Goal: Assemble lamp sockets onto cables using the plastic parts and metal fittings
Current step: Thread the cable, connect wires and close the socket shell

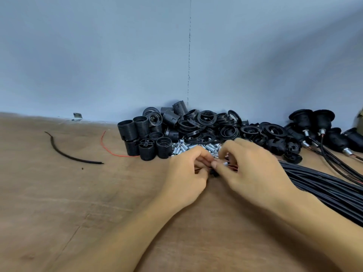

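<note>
Assembly workshop, plywood bench [78, 193], heaped socket shells [149, 134], cable bundle [324, 185]

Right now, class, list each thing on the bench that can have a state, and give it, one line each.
Left hand, pinching the cable end.
Right hand, pinching a metal fitting.
Threaded sockets, loose, unassembled, piled.
Rings, loose in a heap.
Spare fittings, loose in a heap.
Cable bundle, lying flat.
Finished sockets, already fitted on cables.
Black cable scrap, lying loose.
Red wire, lying loose.

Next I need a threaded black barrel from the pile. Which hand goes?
Left hand, probably: the threaded barrels stand on its side of the pile, while the right hand pinches a metal fitting at the cable.
</note>
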A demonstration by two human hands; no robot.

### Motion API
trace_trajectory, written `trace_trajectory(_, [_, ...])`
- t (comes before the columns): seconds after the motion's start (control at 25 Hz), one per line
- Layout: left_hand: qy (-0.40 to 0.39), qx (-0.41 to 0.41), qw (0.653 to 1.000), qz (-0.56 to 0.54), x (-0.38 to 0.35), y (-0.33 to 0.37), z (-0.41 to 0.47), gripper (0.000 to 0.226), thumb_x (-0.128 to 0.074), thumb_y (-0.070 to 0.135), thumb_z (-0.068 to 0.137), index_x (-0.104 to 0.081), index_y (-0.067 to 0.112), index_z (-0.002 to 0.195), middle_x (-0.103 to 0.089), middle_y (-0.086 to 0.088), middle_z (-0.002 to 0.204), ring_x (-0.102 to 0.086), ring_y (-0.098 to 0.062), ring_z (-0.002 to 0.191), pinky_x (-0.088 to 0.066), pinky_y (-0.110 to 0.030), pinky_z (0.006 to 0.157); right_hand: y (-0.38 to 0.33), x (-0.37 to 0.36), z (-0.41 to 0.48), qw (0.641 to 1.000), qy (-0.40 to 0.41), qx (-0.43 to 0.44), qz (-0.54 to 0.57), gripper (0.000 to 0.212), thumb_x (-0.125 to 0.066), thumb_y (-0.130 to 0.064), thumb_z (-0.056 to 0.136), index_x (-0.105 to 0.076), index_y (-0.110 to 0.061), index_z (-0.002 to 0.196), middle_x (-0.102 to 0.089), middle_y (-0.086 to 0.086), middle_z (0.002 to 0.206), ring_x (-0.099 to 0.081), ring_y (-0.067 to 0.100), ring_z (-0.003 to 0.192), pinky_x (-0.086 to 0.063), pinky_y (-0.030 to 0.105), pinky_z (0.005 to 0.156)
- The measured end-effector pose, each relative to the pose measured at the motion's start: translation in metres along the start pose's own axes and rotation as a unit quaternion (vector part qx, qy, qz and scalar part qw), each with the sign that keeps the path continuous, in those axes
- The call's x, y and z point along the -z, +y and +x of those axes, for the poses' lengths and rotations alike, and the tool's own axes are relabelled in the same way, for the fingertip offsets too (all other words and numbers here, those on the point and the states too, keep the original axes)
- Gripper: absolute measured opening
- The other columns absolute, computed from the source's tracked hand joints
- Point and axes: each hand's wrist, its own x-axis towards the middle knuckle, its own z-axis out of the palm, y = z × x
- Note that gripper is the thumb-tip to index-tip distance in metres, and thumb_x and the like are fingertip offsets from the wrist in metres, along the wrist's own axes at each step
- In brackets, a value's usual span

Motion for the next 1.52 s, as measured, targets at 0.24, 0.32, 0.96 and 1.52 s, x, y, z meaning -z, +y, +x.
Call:
trace_trajectory(0.24, [0.146, -0.080, 0.966, 0.195, 0.010, -0.002, 0.003, 0.030, -0.061, -0.004, 0.079, -0.070, 0.020, 0.093, -0.064, 0.005, 0.096, -0.060, -0.017, 0.088, -0.047, -0.029, 0.078, 0.011, -0.008, -0.002, 0.995, -0.085, 0.057, 0.018, 0.043, -0.062, -0.037, 0.090, -0.051, -0.047, 0.131, -0.048, -0.020, 0.102, -0.042, 0.001, 0.100, -0.019, 0.026, 0.091])
trace_trajectory(0.32, [0.192, -0.056, 0.916, 0.347, 0.023, -0.009, 0.010, 0.030, -0.066, 0.006, 0.083, -0.070, 0.018, 0.111, -0.060, -0.003, 0.113, -0.054, -0.027, 0.102, -0.041, -0.039, 0.085, 0.013, -0.008, -0.001, 0.995, -0.085, 0.043, 0.023, 0.040, -0.061, -0.029, 0.087, -0.056, -0.048, 0.123, -0.044, -0.018, 0.104, -0.044, 0.000, 0.100, -0.016, 0.023, 0.091])
trace_trajectory(0.96, [0.215, -0.149, 0.919, 0.296, 0.029, -0.008, 0.014, 0.015, -0.077, 0.011, 0.083, -0.072, 0.012, 0.097, -0.064, 0.001, 0.109, -0.056, -0.021, 0.095, -0.047, -0.034, 0.084, 0.021, -0.009, 0.003, 0.982, 0.007, 0.005, 0.186, 0.013, -0.067, -0.022, 0.094, -0.072, -0.032, 0.101, -0.066, -0.021, 0.097, -0.056, -0.005, 0.094, -0.036, 0.007, 0.080])
trace_trajectory(1.52, [-0.069, 0.162, 0.942, -0.287, 0.012, 0.000, 0.006, 0.060, -0.075, 0.002, 0.057, -0.074, 0.026, 0.112, -0.074, 0.000, 0.091, -0.064, -0.011, 0.076, -0.050, -0.026, 0.063, 0.025, 0.009, 0.010, 0.900, -0.060, -0.105, 0.420, 0.006, -0.067, -0.025, 0.094, -0.071, -0.022, 0.090, -0.070, -0.001, 0.082, -0.061, 0.005, 0.076, -0.045, 0.023, 0.079])
